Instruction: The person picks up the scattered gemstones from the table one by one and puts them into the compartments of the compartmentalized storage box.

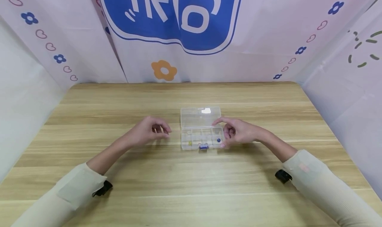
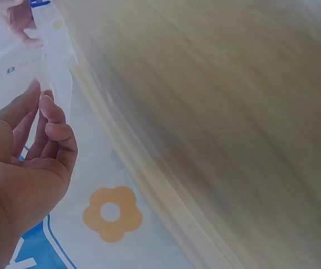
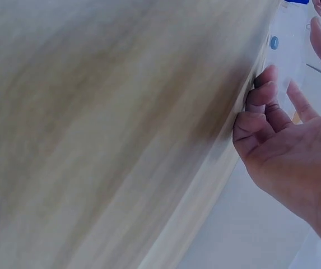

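Note:
A clear plastic compartment box (image 1: 187,146) lies on the table with its lid (image 1: 194,117) folded back. In its compartments are a yellow bead (image 1: 190,143) and a dark blue bead (image 1: 219,140); a small pale ring-like piece (image 1: 189,133) lies at the back left. My right hand (image 1: 240,130) is at the box's right end, thumb by the front corner and index finger near the hinge; whether they press on it is unclear. To the left of the box, my left hand (image 1: 150,130) hovers with loosely bent fingers, thumb and index tips close together, nothing visible between them.
The wooden table (image 1: 185,193) reaches back to a printed cloth (image 1: 244,67) with an orange flower. A blue latch (image 1: 204,147) is on the box's front edge. Black devices hang below both sleeve cuffs.

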`<state>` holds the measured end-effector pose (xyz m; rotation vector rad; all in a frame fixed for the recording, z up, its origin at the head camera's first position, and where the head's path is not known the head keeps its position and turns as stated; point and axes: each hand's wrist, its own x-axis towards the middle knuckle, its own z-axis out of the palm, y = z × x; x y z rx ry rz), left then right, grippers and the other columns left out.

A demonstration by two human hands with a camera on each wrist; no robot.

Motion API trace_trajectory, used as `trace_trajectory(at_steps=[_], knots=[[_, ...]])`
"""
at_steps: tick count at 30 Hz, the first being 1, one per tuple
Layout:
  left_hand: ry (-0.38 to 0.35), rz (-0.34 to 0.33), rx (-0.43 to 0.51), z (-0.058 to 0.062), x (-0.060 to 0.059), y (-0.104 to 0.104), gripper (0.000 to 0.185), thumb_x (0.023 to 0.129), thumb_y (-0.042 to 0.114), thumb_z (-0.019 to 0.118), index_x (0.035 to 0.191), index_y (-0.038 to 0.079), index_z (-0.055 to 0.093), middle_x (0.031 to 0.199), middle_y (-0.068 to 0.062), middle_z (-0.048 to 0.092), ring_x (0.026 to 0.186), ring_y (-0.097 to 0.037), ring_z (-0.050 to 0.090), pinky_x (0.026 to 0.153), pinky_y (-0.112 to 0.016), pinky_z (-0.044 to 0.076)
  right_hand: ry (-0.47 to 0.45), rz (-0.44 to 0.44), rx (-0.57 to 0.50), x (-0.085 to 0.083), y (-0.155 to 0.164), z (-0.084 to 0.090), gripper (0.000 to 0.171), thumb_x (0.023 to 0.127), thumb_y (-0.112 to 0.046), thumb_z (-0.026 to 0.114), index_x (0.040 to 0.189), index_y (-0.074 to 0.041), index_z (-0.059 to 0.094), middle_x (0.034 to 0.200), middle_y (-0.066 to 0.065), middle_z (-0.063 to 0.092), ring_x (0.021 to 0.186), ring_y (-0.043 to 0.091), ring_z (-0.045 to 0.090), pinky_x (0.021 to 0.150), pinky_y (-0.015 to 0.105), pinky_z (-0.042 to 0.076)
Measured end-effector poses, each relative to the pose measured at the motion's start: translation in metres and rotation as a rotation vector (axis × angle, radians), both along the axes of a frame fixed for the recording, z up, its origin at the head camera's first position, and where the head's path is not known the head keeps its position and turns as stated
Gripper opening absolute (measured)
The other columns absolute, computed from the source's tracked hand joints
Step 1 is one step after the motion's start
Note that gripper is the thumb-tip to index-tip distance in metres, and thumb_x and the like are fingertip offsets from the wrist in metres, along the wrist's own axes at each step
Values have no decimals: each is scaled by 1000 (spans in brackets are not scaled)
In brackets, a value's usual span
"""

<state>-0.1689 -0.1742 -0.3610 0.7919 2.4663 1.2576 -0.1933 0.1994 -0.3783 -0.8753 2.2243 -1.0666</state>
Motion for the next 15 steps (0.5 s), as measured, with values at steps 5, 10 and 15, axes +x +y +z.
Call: trace_trajectory(at_steps=[5,10,15], knots=[[-10,4,6,2,1,-5,7,92,-2,76,98,-4,75,93,-7,73,73,-15,61,61,-24,50,11,14,7,2,3,3,93,84,-15,88,159,-4,33,87,9,60,74,18,53,65,25,47],[-6,30,-14,4,2,-16,8,92,1,76,99,-2,76,93,-6,73,74,-15,60,61,-24,50,4,-1,57,5,12,11,116,80,-22,92,167,-12,15,104,16,58,84,23,57,75,30,53],[15,70,-36,5,6,-29,8,94,4,75,100,-1,76,92,-6,73,75,-13,59,62,-24,49,45,-30,127,11,33,22,120,76,-30,94,167,-16,17,117,19,59,91,26,61,81,37,56]])
